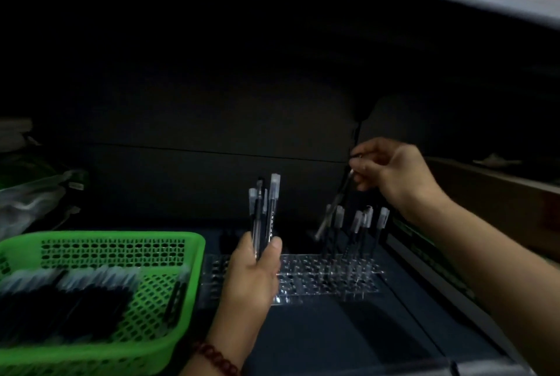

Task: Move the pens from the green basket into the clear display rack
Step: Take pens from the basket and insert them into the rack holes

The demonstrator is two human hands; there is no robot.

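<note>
The left hand (253, 269) grips a pen bundle (263, 212); the right hand (391, 175) pinches one pen (335, 206), which should go vertical before dropping into the far-right rack (303, 278) holes.

Green lattice basket (121, 236), apparently black pens (75, 303)

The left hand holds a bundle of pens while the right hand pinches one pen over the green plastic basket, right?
No. The head view shows the right hand pinching its single black pen over the clear perforated display rack, not the green plastic basket. The left hand holds the pen bundle.
</note>
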